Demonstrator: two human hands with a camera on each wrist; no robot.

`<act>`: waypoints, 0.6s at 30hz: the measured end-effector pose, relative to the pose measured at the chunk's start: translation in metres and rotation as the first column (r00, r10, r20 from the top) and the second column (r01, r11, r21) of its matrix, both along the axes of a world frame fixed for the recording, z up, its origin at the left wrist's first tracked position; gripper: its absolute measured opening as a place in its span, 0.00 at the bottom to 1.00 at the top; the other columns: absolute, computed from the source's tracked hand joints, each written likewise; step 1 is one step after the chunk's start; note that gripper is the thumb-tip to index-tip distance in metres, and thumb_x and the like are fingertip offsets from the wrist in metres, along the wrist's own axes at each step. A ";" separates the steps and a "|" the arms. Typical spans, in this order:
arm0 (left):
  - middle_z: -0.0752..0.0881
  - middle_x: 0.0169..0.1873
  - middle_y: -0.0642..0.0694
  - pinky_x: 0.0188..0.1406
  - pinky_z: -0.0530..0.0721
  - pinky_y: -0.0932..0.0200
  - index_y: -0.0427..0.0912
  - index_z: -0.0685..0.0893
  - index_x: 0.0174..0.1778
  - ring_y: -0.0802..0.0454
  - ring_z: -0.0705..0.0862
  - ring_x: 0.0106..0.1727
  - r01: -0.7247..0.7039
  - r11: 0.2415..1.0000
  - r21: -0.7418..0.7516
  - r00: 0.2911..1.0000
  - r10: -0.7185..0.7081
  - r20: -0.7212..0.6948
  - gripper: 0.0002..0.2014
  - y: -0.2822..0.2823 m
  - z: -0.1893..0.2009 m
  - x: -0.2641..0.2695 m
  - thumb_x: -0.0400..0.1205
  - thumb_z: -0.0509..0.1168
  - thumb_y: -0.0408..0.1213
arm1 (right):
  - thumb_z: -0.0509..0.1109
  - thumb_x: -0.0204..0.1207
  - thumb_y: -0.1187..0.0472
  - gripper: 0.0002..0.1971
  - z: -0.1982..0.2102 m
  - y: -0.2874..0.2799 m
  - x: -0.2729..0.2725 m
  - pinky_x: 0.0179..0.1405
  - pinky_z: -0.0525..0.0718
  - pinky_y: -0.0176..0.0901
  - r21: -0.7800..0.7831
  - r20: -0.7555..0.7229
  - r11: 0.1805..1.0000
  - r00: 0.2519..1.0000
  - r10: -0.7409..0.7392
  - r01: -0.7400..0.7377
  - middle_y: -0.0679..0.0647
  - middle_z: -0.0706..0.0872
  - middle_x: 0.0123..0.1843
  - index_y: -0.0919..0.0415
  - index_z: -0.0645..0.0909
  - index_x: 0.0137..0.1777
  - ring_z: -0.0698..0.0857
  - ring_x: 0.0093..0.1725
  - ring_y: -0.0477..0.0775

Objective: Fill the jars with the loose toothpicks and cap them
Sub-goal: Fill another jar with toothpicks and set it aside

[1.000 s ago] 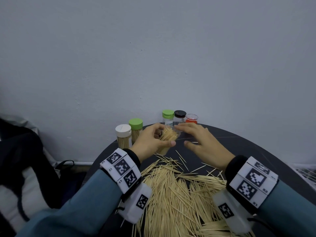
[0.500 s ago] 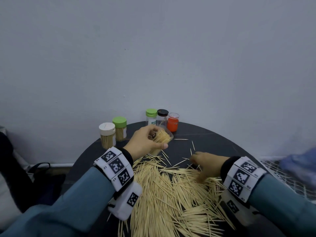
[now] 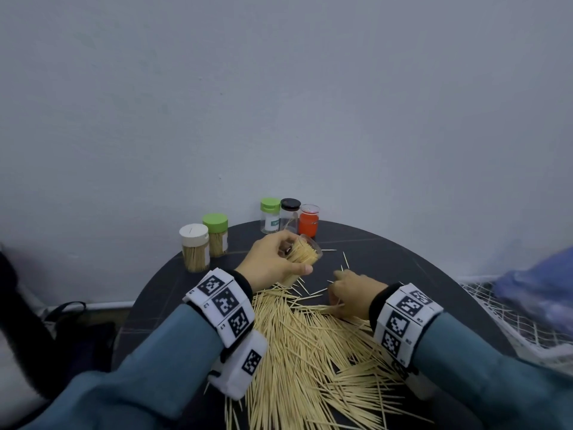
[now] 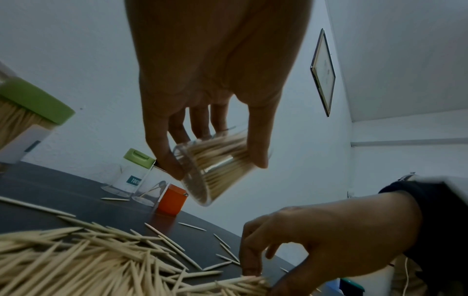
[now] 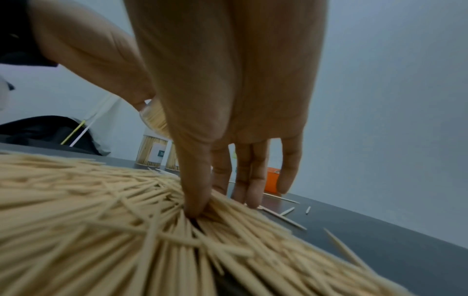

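My left hand grips a clear uncapped jar packed with toothpicks, held tilted above the dark round table. In the left wrist view the thumb and fingers wrap that jar. A big pile of loose toothpicks covers the table's near half. My right hand is down at the pile's far edge, and its thumb and forefinger pinch a bunch of toothpicks.
Two capped full jars, white and green, stand at the back left. Behind the held jar stand a green-lidded clear jar, a black-lidded one and an orange lid. A bag lies left, mesh at right.
My right hand left the held jar's mouth, dropped to the pile and closed on a bunch of toothpicks. The left hand kept holding the jar in nearly the same place.
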State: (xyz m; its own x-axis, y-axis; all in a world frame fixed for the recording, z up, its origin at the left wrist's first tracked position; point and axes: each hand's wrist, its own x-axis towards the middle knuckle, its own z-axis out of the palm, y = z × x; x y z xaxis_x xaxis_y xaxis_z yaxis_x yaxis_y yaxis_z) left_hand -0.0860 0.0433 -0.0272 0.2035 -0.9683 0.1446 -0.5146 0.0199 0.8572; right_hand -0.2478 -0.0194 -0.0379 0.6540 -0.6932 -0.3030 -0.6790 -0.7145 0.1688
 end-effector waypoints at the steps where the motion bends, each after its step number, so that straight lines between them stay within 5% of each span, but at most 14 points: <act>1: 0.81 0.57 0.46 0.53 0.73 0.61 0.45 0.79 0.64 0.52 0.79 0.58 0.005 1.000 0.000 1.000 -0.005 -0.002 0.27 0.000 -0.001 0.000 0.70 0.78 0.38 | 0.62 0.81 0.51 0.17 0.000 0.000 0.001 0.65 0.75 0.51 0.006 0.000 1.000 1.000 0.011 -0.011 0.56 0.73 0.67 0.59 0.78 0.65 0.73 0.68 0.55; 7: 0.83 0.57 0.46 0.58 0.79 0.58 0.46 0.79 0.61 0.51 0.81 0.60 0.050 0.999 -0.005 0.998 -0.050 -0.049 0.26 0.002 0.000 0.004 0.68 0.79 0.33 | 0.64 0.80 0.55 0.14 0.000 -0.006 0.003 0.56 0.81 0.51 0.002 0.087 0.999 0.996 0.035 -0.035 0.57 0.81 0.62 0.58 0.79 0.63 0.82 0.60 0.59; 12: 0.84 0.57 0.50 0.53 0.79 0.68 0.48 0.79 0.57 0.55 0.80 0.63 0.111 0.994 -0.011 0.993 -0.112 -0.044 0.26 0.000 -0.002 0.010 0.66 0.78 0.25 | 0.67 0.79 0.56 0.15 0.001 -0.012 0.006 0.57 0.82 0.52 0.026 0.170 0.999 0.985 0.030 -0.035 0.59 0.82 0.61 0.59 0.81 0.63 0.83 0.58 0.61; 18: 0.85 0.57 0.50 0.58 0.80 0.62 0.48 0.80 0.57 0.55 0.81 0.63 0.105 0.994 -0.021 0.994 -0.106 -0.032 0.27 -0.003 -0.004 0.014 0.65 0.78 0.24 | 0.69 0.78 0.59 0.11 0.006 -0.026 0.009 0.54 0.84 0.50 0.091 0.297 0.996 0.955 -0.011 -0.017 0.59 0.85 0.55 0.62 0.82 0.57 0.84 0.53 0.58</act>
